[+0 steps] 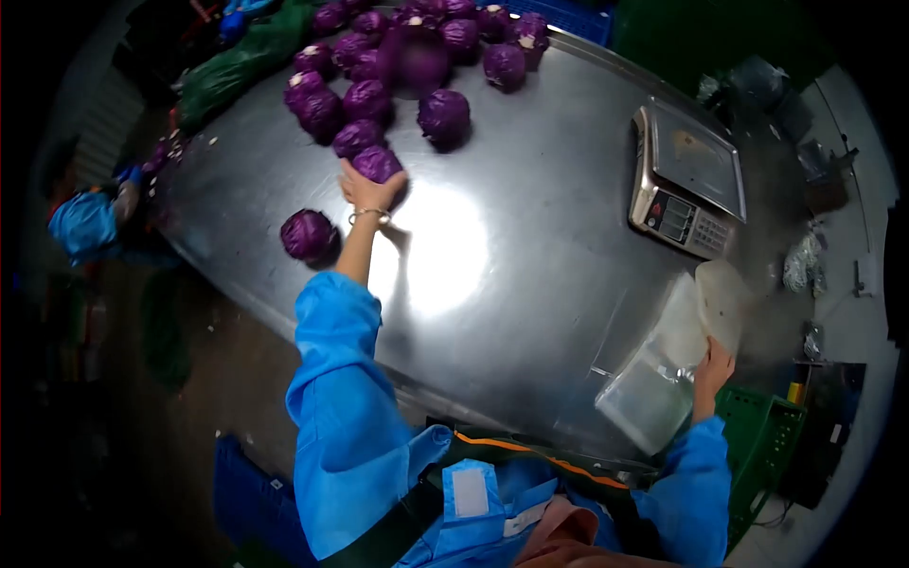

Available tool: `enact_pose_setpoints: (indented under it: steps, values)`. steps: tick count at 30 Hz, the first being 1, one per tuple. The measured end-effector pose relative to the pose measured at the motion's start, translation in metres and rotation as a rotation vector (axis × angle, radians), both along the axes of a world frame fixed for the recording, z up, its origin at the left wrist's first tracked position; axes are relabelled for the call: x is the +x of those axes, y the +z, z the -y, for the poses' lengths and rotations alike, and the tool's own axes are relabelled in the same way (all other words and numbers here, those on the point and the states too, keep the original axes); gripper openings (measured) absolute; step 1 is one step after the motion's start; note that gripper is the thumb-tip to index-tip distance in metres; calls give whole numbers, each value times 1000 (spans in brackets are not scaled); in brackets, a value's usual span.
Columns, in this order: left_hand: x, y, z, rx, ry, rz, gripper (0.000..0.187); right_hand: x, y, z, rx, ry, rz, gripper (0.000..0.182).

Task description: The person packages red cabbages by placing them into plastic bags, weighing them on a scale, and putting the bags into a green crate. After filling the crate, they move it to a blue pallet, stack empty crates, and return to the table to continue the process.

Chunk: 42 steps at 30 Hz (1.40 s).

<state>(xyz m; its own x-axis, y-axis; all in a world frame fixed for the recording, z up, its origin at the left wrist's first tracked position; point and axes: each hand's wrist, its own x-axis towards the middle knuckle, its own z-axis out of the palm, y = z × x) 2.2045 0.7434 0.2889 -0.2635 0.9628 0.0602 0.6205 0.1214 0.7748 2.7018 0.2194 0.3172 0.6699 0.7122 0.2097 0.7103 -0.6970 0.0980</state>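
My left hand (371, 192) reaches out over the steel table and grips a red cabbage (378, 164) at the near edge of a group. A bracelet circles that wrist. To its lower left a single red cabbage (308, 236) sits apart from the others. At the right, my right hand (714, 371) pinches a clear plastic bag (721, 293), which stands up from the tabletop. Under and beside it lies a stack of flat clear plastic bags (649, 393). My right fingertips are partly hidden by the plastic.
Several more red cabbages (443, 117) crowd the far end of the steel table (540, 189). A digital scale (688, 180) stands at the right. Green (765, 445) and blue (251, 497) crates flank the near edge. Another person in blue (85, 225) is at the far left.
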Motion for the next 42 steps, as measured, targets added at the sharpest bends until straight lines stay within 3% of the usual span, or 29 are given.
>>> enact_pose_setpoints:
  steps: [2, 4, 5, 6, 8, 10, 11, 12, 13, 14, 17, 18, 19, 20, 22, 23, 24, 26, 28, 29, 30, 31, 32, 33, 35, 37, 39, 40, 42]
  values:
    - [-5, -31, -43, -206, 57, 113, 120, -60, 61, -4, 44, 226, -72, 39]
    - [6, -30, -39, -122, 161, 131, 114, -118, 69, -11, 317, 520, -136, 38]
    - [-1, -52, -44, 13, 81, 213, 110, -150, 55, -4, 353, 491, -361, 37]
    - [-13, -70, -48, 153, 5, 294, 106, -165, 37, -1, 241, 545, -458, 37]
    - [-15, -23, -13, -216, -47, 790, 93, -184, 9, 0, -135, 720, -513, 38]
    - [-9, 12, 25, -358, -341, 1179, 93, -192, 31, -23, -158, 755, -713, 47]
    - [4, 31, 41, -324, -592, 1157, 92, -193, 46, -43, -174, 783, -809, 52]
    - [19, 42, 58, -293, -832, 1120, 92, -198, 57, -66, 143, 589, -1233, 61]
    - [34, 22, 65, -181, -959, 803, 95, -203, 68, -95, 465, 342, -1632, 71]
    - [64, 84, 111, -154, -1012, 752, 102, -205, 78, -135, 611, 271, -1863, 75]
    - [133, 119, 172, -36, -1292, 508, 109, -198, 71, -215, 1037, 103, -2493, 81]
    - [146, 121, 172, 62, -1399, 340, 111, -194, 73, -232, 1114, -12, -2451, 83]
    - [147, 126, 166, 157, -1471, 294, 111, -179, 72, -235, 1107, 69, -2526, 79]
    - [141, 115, 151, 195, -1364, 279, 109, -154, 68, -223, 1103, 126, -2598, 76]
    - [115, 66, 87, 318, -1024, 113, 106, -96, 70, -212, 1144, 120, -2486, 70]
    - [90, 32, 32, 569, -875, -75, 103, -53, 63, -208, 1239, 34, -2193, 69]
    - [57, -2, -12, 634, -561, -481, 99, -11, 68, -206, 1200, 41, -1967, 62]
    - [9, -13, -80, 446, -264, -723, 101, 45, 96, -231, 1072, 36, -1463, 57]
    - [2, -8, -112, 121, -98, -737, 107, 79, 115, -264, 952, -100, -1105, 60]
    - [2, -12, -124, -28, -104, -751, 109, 145, 89, -276, 886, 96, -1100, 56]
    - [6, -25, -132, -131, -47, -822, 107, 130, 106, -292, 798, -138, -901, 53]
    - [21, -18, -124, -177, 45, -782, 105, 166, 88, -296, 756, -149, -920, 65]
    - [16, -25, -122, -34, 34, -745, 100, 155, 106, -304, 695, -394, -958, 77]
    - [-8, -55, -134, 242, -25, -738, 93, 144, 120, -308, 594, -420, -976, 87]
    - [-23, -58, -131, 444, -67, -679, 82, 151, 124, -303, 513, -469, -892, 103]
    - [-31, -53, -115, 398, -34, -507, 83, 145, 118, -291, 589, -490, -862, 116]
    - [-46, -59, -87, 343, -55, -231, 86, 154, 73, -247, 733, -355, -724, 109]
    - [-54, -64, -69, 344, -94, -69, 88, 98, 73, -230, 788, -241, -683, 91]
    - [-49, -18, 11, 60, -280, 324, 91, 62, -32, -141, 478, 16, -714, 79]
